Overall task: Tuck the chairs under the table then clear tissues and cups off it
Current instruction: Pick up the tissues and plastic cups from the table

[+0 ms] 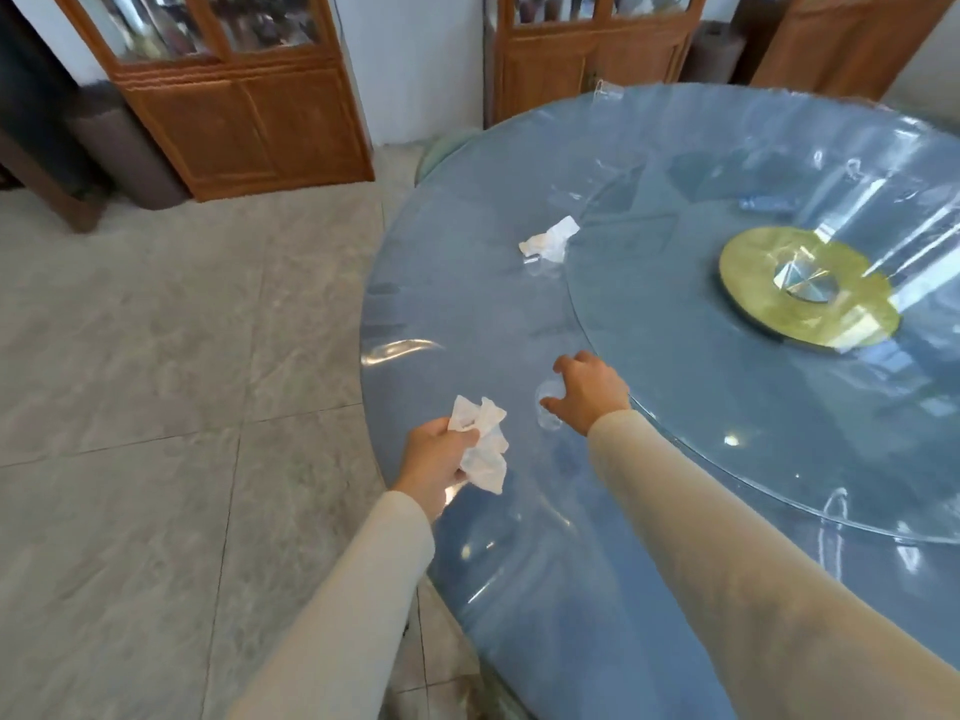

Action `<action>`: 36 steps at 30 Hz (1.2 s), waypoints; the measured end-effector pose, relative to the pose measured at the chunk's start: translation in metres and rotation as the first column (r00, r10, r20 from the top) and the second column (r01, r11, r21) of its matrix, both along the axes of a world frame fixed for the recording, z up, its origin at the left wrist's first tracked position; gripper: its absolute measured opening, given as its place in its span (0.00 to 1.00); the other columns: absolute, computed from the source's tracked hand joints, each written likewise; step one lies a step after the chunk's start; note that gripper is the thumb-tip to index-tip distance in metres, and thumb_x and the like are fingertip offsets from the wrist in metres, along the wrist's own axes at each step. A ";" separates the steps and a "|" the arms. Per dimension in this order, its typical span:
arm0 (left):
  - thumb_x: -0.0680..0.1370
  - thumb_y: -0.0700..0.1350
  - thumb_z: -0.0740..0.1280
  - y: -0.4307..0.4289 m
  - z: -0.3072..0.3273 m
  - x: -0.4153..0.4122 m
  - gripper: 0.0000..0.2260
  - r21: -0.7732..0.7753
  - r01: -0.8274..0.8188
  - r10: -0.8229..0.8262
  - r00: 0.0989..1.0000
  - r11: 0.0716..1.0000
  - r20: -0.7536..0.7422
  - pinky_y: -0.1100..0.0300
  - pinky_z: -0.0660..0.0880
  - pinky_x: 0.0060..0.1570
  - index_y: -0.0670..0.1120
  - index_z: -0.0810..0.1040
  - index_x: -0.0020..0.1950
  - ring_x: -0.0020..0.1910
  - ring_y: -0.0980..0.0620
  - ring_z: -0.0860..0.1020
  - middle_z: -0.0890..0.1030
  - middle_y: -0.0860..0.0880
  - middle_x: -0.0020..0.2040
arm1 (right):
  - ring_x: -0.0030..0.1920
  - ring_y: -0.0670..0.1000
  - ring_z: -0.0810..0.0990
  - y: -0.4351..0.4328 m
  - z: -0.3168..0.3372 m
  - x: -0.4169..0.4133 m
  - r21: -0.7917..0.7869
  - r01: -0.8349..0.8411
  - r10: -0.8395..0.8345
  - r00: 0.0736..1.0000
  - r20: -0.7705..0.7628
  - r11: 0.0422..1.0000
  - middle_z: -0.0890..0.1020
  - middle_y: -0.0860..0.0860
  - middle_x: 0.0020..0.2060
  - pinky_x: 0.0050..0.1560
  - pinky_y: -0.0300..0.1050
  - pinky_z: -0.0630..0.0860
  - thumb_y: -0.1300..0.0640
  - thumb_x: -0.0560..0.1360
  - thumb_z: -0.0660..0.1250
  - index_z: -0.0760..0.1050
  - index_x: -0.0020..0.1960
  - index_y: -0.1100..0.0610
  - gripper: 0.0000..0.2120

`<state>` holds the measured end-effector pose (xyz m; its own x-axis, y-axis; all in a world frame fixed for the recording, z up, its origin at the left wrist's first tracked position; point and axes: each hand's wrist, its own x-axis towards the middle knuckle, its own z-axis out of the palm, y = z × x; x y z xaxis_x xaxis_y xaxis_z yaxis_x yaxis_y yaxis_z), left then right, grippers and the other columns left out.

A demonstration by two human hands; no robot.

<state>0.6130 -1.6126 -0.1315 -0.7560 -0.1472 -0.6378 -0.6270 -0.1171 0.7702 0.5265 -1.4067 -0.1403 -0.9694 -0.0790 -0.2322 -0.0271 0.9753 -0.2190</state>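
A clear plastic cup (pixel 549 410) stands on the round blue table (pixel 457 304), near its close edge and just outside the rim of the glass turntable (pixel 727 407). Nothing can be made out inside the cup; it is transparent and hard to read against the blue. The right hand (pixel 587 394) is curled around it, thumb on the far side and fingers on the near side, but whether the grip has fully closed cannot be told.

The left hand (pixel 434 459) hovers over the table's edge just left of the cup, fingers pinched around a crumpled white tissue (pixel 483 446) that sticks up and out past the knuckles. Both arms wear pale beige sleeves (pixel 701 511).

A second crumpled tissue (pixel 550 240) lies farther back on the table, well apart from both hands, beside the turntable's rim; something small and clear, maybe another cup, sits right by it but is too faint to tell. A brass-coloured disc (pixel 808 288) marks the turntable's centre. Wooden cabinets (pixel 244 111) stand against the wall beyond the grey tiled floor (pixel 156 381).
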 end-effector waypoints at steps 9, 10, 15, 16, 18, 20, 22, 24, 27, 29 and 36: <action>0.78 0.41 0.72 -0.049 -0.028 -0.072 0.11 0.034 0.209 -0.211 0.977 0.977 0.031 0.49 0.81 0.53 0.42 0.82 0.59 0.52 0.44 0.83 0.85 0.43 0.54 | 0.58 0.60 0.79 -0.038 -0.037 -0.020 0.158 0.086 -0.119 0.970 0.213 0.984 0.77 0.55 0.57 0.49 0.51 0.74 0.40 0.73 0.73 0.73 0.62 0.57 0.27; 0.78 0.41 0.72 -0.054 -0.029 -0.080 0.11 0.040 0.235 -0.236 0.971 0.971 0.031 0.50 0.81 0.51 0.41 0.83 0.59 0.51 0.44 0.83 0.85 0.42 0.53 | 0.58 0.60 0.78 -0.041 -0.040 -0.020 0.146 0.122 -0.153 0.964 0.220 0.982 0.77 0.55 0.57 0.49 0.51 0.74 0.40 0.73 0.73 0.72 0.62 0.58 0.28; 0.77 0.42 0.72 -0.068 -0.033 -0.111 0.09 0.030 0.353 -0.355 0.933 0.935 0.056 0.58 0.80 0.41 0.42 0.84 0.57 0.46 0.47 0.83 0.85 0.44 0.50 | 0.73 0.62 0.64 -0.054 -0.044 -0.010 0.145 0.250 -0.279 0.931 0.238 0.957 0.65 0.55 0.72 0.65 0.58 0.69 0.38 0.71 0.73 0.65 0.72 0.53 0.37; 0.77 0.42 0.72 -0.069 -0.033 -0.115 0.09 0.025 0.370 -0.371 0.927 0.929 0.062 0.59 0.80 0.39 0.42 0.83 0.57 0.45 0.48 0.83 0.85 0.44 0.50 | 0.74 0.63 0.60 -0.056 -0.042 -0.008 0.146 0.278 -0.309 0.912 0.272 0.949 0.59 0.56 0.76 0.65 0.60 0.70 0.40 0.70 0.75 0.61 0.75 0.51 0.40; 0.78 0.42 0.72 -0.071 -0.032 -0.122 0.09 0.022 0.389 -0.390 0.918 0.921 0.073 0.61 0.79 0.36 0.43 0.83 0.57 0.45 0.48 0.83 0.85 0.44 0.52 | 0.72 0.65 0.61 -0.059 -0.038 -0.006 0.136 0.331 -0.358 0.873 0.331 0.934 0.55 0.59 0.74 0.60 0.60 0.75 0.47 0.70 0.75 0.57 0.77 0.48 0.42; 0.77 0.42 0.72 -0.075 -0.031 -0.126 0.09 0.029 0.393 -0.394 0.915 0.919 0.080 0.62 0.79 0.34 0.43 0.83 0.57 0.44 0.49 0.83 0.85 0.44 0.51 | 0.67 0.65 0.69 -0.061 -0.033 -0.005 0.135 0.363 -0.387 0.861 0.331 0.922 0.60 0.60 0.69 0.58 0.56 0.77 0.55 0.73 0.72 0.58 0.77 0.49 0.38; 0.77 0.41 0.73 -0.083 -0.028 -0.130 0.08 0.032 0.394 -0.395 0.915 0.919 0.082 0.63 0.78 0.31 0.44 0.83 0.56 0.42 0.50 0.83 0.85 0.45 0.49 | 0.63 0.65 0.74 -0.065 -0.027 -0.005 0.118 0.397 -0.413 0.857 0.308 0.910 0.65 0.60 0.66 0.57 0.54 0.77 0.57 0.73 0.70 0.60 0.76 0.52 0.35; 0.78 0.40 0.72 -0.094 -0.023 -0.136 0.08 0.045 0.403 -0.405 0.912 0.914 0.068 0.62 0.78 0.32 0.44 0.83 0.56 0.43 0.49 0.82 0.84 0.44 0.50 | 0.61 0.64 0.76 -0.073 -0.019 -0.009 0.086 0.445 -0.450 0.845 0.289 0.891 0.69 0.60 0.64 0.57 0.54 0.77 0.55 0.72 0.72 0.60 0.74 0.55 0.35; 0.78 0.39 0.71 -0.113 -0.012 -0.150 0.08 0.046 0.391 -0.393 0.919 0.919 0.037 0.59 0.78 0.37 0.43 0.82 0.57 0.45 0.47 0.82 0.84 0.44 0.51 | 0.60 0.64 0.77 -0.089 -0.004 -0.022 0.022 0.502 -0.493 0.838 0.235 0.864 0.74 0.60 0.62 0.56 0.54 0.76 0.52 0.71 0.75 0.63 0.69 0.57 0.33; 0.78 0.38 0.71 -0.124 -0.004 -0.165 0.08 0.032 0.376 -0.377 0.926 0.926 0.011 0.59 0.78 0.35 0.44 0.82 0.57 0.44 0.48 0.82 0.84 0.45 0.50 | 0.61 0.64 0.76 -0.100 0.005 -0.036 -0.008 0.501 -0.490 0.849 0.200 0.865 0.73 0.60 0.63 0.57 0.53 0.75 0.51 0.71 0.75 0.65 0.68 0.58 0.31; 0.78 0.38 0.71 -0.140 0.012 -0.229 0.09 -0.018 0.379 -0.379 0.924 0.925 -0.049 0.59 0.79 0.35 0.44 0.81 0.58 0.46 0.45 0.82 0.84 0.44 0.50 | 0.64 0.61 0.75 -0.128 0.018 -0.106 -0.052 0.465 -0.457 0.881 0.120 0.884 0.71 0.57 0.67 0.61 0.55 0.76 0.43 0.70 0.75 0.66 0.73 0.54 0.37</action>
